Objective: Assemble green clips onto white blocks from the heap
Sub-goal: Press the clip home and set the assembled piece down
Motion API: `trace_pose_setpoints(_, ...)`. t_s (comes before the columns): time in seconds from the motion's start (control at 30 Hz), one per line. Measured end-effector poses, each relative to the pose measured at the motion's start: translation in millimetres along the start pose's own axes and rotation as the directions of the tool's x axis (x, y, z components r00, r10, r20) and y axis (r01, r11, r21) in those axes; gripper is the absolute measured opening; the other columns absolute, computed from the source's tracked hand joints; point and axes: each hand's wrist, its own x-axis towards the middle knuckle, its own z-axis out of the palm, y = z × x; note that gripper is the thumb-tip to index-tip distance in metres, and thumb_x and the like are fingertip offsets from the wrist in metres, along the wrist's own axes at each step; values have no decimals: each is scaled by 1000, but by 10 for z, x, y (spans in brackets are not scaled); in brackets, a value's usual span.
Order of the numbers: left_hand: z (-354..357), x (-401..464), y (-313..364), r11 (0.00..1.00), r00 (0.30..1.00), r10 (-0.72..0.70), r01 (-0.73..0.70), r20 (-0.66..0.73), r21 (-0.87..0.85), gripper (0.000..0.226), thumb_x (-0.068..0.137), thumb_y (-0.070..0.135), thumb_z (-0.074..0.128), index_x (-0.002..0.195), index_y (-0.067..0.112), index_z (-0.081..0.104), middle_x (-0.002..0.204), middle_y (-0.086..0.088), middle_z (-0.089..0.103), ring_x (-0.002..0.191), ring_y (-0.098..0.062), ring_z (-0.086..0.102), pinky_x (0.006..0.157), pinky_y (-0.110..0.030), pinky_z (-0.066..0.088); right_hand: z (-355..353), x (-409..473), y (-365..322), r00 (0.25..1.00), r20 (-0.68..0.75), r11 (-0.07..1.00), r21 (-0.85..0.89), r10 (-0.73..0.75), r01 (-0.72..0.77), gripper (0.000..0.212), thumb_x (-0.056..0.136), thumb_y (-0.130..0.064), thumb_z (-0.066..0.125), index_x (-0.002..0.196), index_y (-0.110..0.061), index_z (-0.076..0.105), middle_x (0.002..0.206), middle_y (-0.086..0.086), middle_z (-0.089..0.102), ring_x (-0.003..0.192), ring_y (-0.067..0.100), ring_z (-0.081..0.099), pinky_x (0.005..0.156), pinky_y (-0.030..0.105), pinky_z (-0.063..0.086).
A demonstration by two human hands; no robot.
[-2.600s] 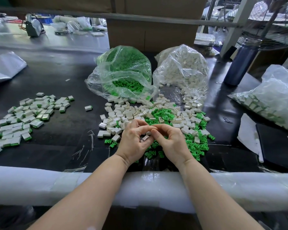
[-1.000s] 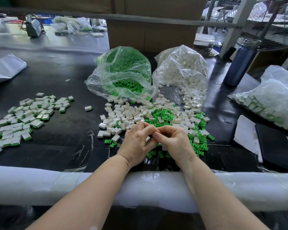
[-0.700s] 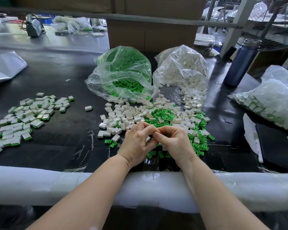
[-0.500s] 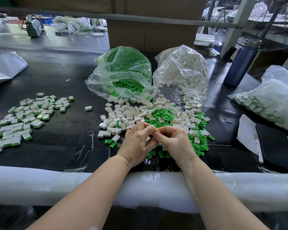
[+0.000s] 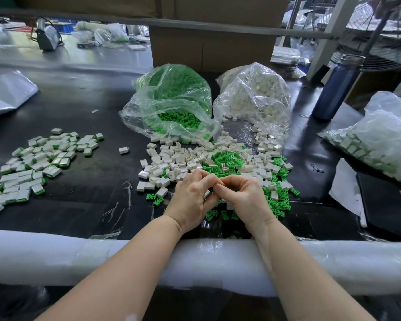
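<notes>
A heap of white blocks [image 5: 183, 162] mixed with green clips [image 5: 227, 158] lies in the middle of the black table [image 5: 86, 188]. My left hand [image 5: 191, 196] and my right hand [image 5: 247, 198] meet fingertip to fingertip just in front of the heap, fingers curled. A white block [image 5: 206, 194] shows between the left hand's fingers. What the right hand pinches is hidden behind its fingers. Finished blocks with green ends [image 5: 33, 163] lie spread at the left.
A clear bag of green clips [image 5: 171, 100] and a clear bag of white blocks [image 5: 255, 98] lie open behind the heap. A blue bottle [image 5: 336, 89] stands at the right, beside another bag of parts [image 5: 380, 137]. A padded white rail [image 5: 79, 256] lines the near edge.
Both hands have shifted slightly toward me since the earliest frame and stay pressed together. Over the last second nothing has visibly moved.
</notes>
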Motion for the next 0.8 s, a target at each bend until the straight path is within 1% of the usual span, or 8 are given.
trace_pose_setpoints(0.07,4,-3,-2,1000,1000,1,-1,1,3,15,86,22,61,101,21,63,101,7,46,98,-14,41,89,-34,30,0,0,-3,1000,-1,1000,-4,-1,1,4,80,-4,69,82,-6,72,77,22,67,70,22,57,67,32,48)
trace_pose_setpoints(0.13,6,-7,-5,1000,1000,7,-7,-3,6,15,86,22,61,101,22,63,100,9,44,98,-14,42,88,-33,30,-3,1,-2,1000,-3,1000,-3,-2,2,4,80,-4,69,82,-5,72,80,28,67,71,23,57,69,37,48)
trace_pose_setpoints(0.27,2,-10,-6,1000,1000,13,-13,-3,8,16,86,23,61,102,22,63,100,8,45,97,-12,40,88,-34,30,-7,4,9,1000,-4,1000,-7,4,-4,3,80,-5,70,81,-6,72,78,24,67,71,23,56,68,36,48)
trace_pose_setpoints(0.4,-6,-12,3,1000,1000,5,-5,-2,-10,15,87,23,60,102,21,63,99,9,43,95,-10,38,89,-35,31,-10,3,26,1000,-13,1000,-17,-16,16,4,80,-11,71,82,-12,74,75,8,70,69,14,61,65,25,49)
trace_pose_setpoints(0.5,-20,-4,10,999,999,-21,19,-34,-49,14,88,21,59,101,18,64,98,5,46,95,-12,42,89,-36,35,15,9,39,998,-7,994,-96,-57,56,9,82,-18,69,91,-18,73,78,-5,72,72,2,62,65,16,47)
trace_pose_setpoints(0.6,-44,7,15,993,995,-74,69,-59,-94,16,90,23,57,104,17,64,99,2,49,97,-14,43,93,-32,33,43,22,37,996,-19,992,-96,-90,88,15,85,-18,67,99,-15,71,81,-10,70,73,-1,63,65,11,46)
trace_pose_setpoints(0.67,-61,13,17,989,992,-104,95,-77,-117,19,91,25,55,105,15,64,100,1,52,97,-14,43,95,-33,35,33,28,38,991,-77,990,-100,-111,103,17,84,-15,67,101,-13,69,85,-5,70,80,7,66,70,14,50)
trace_pose_setpoints(0.8,-70,6,25,987,990,-117,108,-76,-117,21,91,22,55,108,13,63,98,2,59,97,-17,46,98,-41,35,8,21,36,965,-142,943,-284,-221,174,12,81,-9,70,90,-17,71,88,1,68,89,20,63,80,28,51)
